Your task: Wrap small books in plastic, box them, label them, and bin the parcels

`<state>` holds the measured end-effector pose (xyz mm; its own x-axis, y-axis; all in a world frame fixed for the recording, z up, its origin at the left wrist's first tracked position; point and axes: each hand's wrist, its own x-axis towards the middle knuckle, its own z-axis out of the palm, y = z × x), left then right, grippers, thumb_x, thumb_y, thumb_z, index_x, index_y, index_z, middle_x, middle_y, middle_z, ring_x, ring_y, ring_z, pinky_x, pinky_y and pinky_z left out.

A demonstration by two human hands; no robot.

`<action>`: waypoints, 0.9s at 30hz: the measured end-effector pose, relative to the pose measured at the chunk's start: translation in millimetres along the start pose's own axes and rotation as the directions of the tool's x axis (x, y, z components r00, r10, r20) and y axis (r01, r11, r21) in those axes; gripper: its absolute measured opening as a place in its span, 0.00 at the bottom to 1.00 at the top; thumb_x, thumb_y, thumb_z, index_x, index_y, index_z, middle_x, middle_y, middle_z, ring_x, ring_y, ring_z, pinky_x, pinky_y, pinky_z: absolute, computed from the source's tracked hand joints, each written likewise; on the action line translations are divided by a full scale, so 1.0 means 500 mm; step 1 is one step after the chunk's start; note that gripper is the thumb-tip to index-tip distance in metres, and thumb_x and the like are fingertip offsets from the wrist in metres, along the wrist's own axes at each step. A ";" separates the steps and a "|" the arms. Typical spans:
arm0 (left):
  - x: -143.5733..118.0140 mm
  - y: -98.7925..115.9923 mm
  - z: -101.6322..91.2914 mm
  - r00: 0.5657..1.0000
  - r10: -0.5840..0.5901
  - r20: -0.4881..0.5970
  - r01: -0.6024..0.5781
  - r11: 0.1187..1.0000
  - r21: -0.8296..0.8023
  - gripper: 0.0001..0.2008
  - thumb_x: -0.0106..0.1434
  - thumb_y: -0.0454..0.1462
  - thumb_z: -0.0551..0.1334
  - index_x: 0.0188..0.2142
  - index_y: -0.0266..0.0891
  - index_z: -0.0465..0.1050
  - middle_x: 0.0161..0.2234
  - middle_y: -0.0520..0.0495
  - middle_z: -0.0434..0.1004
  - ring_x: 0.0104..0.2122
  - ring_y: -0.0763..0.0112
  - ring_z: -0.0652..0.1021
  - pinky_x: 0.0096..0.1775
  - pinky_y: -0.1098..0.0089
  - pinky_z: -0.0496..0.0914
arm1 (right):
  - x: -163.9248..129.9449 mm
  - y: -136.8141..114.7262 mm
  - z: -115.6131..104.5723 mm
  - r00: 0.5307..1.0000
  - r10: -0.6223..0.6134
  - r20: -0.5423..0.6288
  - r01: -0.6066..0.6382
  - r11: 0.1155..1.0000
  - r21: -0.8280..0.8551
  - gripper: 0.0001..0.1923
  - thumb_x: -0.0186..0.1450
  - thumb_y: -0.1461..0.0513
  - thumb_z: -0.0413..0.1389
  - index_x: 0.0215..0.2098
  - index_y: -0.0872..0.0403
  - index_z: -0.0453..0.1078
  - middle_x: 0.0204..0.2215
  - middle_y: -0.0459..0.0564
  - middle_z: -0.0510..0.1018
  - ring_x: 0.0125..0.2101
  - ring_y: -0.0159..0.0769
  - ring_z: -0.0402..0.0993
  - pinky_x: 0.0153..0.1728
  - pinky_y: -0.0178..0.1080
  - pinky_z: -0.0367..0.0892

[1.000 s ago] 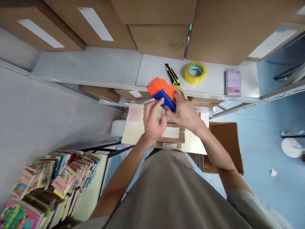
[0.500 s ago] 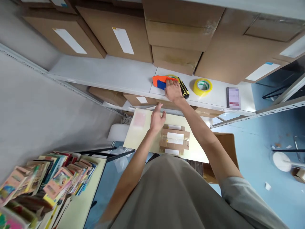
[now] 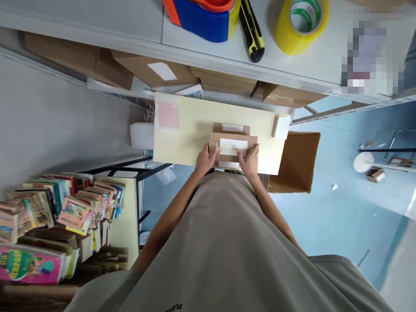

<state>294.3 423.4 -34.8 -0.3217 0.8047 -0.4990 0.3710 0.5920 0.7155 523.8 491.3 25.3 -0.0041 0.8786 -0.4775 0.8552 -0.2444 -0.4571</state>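
Note:
A small cardboard box (image 3: 232, 145) with white labels lies on a pale yellow table (image 3: 188, 130) in front of me. My left hand (image 3: 205, 159) grips its left end and my right hand (image 3: 249, 158) grips its right end. Another small labelled box (image 3: 231, 128) sits just behind it. On the grey shelf (image 3: 130, 26) above rest an orange and blue tape dispenser (image 3: 201, 15), a yellow and black utility knife (image 3: 251, 30) and a yellow tape roll (image 3: 300, 24).
An open cardboard box (image 3: 297, 162) stands on the blue floor right of the table. Stacked colourful books (image 3: 61, 216) fill a table at the left. Brown boxes (image 3: 152, 69) sit on the lower shelf. A white stool (image 3: 364, 161) stands at the far right.
My right hand left the tape dispenser on the shelf and came down. Both hands now hold the front box on the table. My view has tilted down and closer.

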 end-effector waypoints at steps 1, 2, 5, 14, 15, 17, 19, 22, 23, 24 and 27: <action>0.003 0.005 0.007 1.000 -0.026 0.007 0.026 0.999 0.021 0.34 0.77 0.64 0.61 0.63 0.40 0.76 0.56 0.29 0.89 0.58 0.34 0.87 0.60 0.44 0.79 | -0.002 0.005 0.013 1.000 0.028 -0.009 -0.028 1.000 0.006 0.59 0.80 0.40 0.53 0.87 0.72 0.33 0.84 0.84 0.52 0.84 0.66 0.54 0.79 0.61 0.63; 0.009 0.009 0.012 0.999 -0.043 0.002 0.043 0.998 0.042 0.35 0.76 0.66 0.62 0.62 0.40 0.76 0.54 0.28 0.89 0.58 0.32 0.87 0.60 0.44 0.79 | 0.001 0.008 0.020 0.999 0.046 -0.024 -0.046 0.999 0.008 0.58 0.80 0.40 0.53 0.87 0.71 0.35 0.83 0.83 0.54 0.83 0.65 0.59 0.77 0.58 0.65; 0.030 0.011 0.018 0.999 -0.021 -0.030 0.023 0.998 0.058 0.30 0.77 0.66 0.59 0.51 0.43 0.79 0.48 0.31 0.89 0.56 0.35 0.87 0.60 0.46 0.79 | 0.023 0.021 0.016 0.998 0.068 -0.014 -0.068 0.997 0.032 0.50 0.82 0.43 0.46 0.88 0.67 0.43 0.78 0.77 0.69 0.73 0.60 0.77 0.68 0.52 0.74; -0.020 0.007 -0.104 0.969 0.248 -0.006 -0.247 0.963 -0.104 0.30 0.80 0.63 0.57 0.55 0.42 0.81 0.56 0.35 0.82 0.57 0.51 0.84 0.59 0.53 0.83 | -0.031 0.020 -0.106 0.972 -0.198 -0.127 0.221 0.954 0.203 0.39 0.83 0.43 0.43 0.81 0.55 0.68 0.63 0.67 0.84 0.61 0.54 0.81 0.59 0.52 0.79; -0.033 0.004 -0.125 0.963 0.268 -0.019 -0.268 0.956 -0.116 0.28 0.80 0.62 0.59 0.57 0.43 0.81 0.57 0.36 0.80 0.56 0.53 0.84 0.59 0.54 0.84 | -0.044 0.012 -0.118 0.957 -0.222 -0.184 0.257 0.947 0.194 0.37 0.83 0.43 0.45 0.79 0.53 0.71 0.66 0.67 0.81 0.64 0.56 0.80 0.62 0.55 0.79; -0.053 -0.009 -0.154 0.959 0.283 -0.018 -0.283 0.949 -0.141 0.24 0.78 0.59 0.64 0.59 0.45 0.80 0.57 0.39 0.77 0.53 0.56 0.85 0.58 0.55 0.86 | -0.061 0.007 -0.125 0.942 -0.253 -0.220 0.294 0.939 0.177 0.34 0.82 0.45 0.48 0.77 0.50 0.73 0.66 0.66 0.79 0.64 0.56 0.79 0.64 0.59 0.79; -0.059 -0.031 -0.163 0.956 0.293 -0.010 -0.291 0.943 -0.159 0.21 0.76 0.53 0.67 0.61 0.46 0.79 0.58 0.40 0.76 0.54 0.56 0.85 0.58 0.53 0.86 | -0.062 0.018 -0.109 0.950 -0.269 -0.159 0.297 0.935 0.193 0.33 0.81 0.49 0.47 0.79 0.49 0.70 0.66 0.66 0.78 0.63 0.54 0.80 0.63 0.59 0.81; -0.043 -0.074 -0.141 0.970 0.244 -0.005 -0.242 0.957 -0.162 0.22 0.72 0.44 0.67 0.63 0.44 0.77 0.61 0.37 0.77 0.56 0.55 0.86 0.59 0.52 0.86 | -0.036 0.062 -0.053 0.962 -0.273 0.005 0.265 0.936 0.232 0.34 0.78 0.56 0.46 0.80 0.53 0.65 0.71 0.67 0.76 0.67 0.51 0.79 0.65 0.55 0.81; -0.033 -0.088 -0.129 0.980 0.199 0.008 -0.195 0.968 -0.158 0.23 0.70 0.41 0.66 0.63 0.42 0.78 0.61 0.36 0.78 0.55 0.55 0.86 0.59 0.51 0.86 | -0.022 0.079 -0.033 0.961 -0.266 0.079 0.242 0.942 0.234 0.33 0.77 0.58 0.46 0.78 0.54 0.66 0.71 0.68 0.77 0.67 0.51 0.79 0.66 0.55 0.80; -0.020 -0.100 -0.118 0.989 0.145 0.025 -0.139 0.979 -0.148 0.23 0.68 0.40 0.65 0.62 0.41 0.78 0.60 0.35 0.80 0.54 0.54 0.87 0.60 0.49 0.85 | -0.005 0.093 -0.016 0.959 -0.246 0.144 0.209 0.951 0.230 0.32 0.76 0.59 0.46 0.75 0.55 0.69 0.70 0.68 0.79 0.66 0.51 0.80 0.67 0.56 0.79; 0.027 -0.120 -0.097 0.999 0.005 0.034 -0.002 0.995 -0.101 0.22 0.66 0.39 0.64 0.58 0.39 0.81 0.57 0.31 0.86 0.55 0.46 0.88 0.65 0.37 0.80 | 0.053 0.112 0.015 0.976 -0.108 0.190 0.061 0.969 0.238 0.28 0.75 0.58 0.46 0.66 0.58 0.76 0.65 0.71 0.83 0.60 0.51 0.84 0.65 0.57 0.79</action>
<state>225.7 396.5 -60.8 -0.2902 0.8088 -0.5114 0.2817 0.5830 0.7621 567.5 497.7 -18.7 -0.1946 0.8059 -0.5592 0.7051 -0.2814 -0.6509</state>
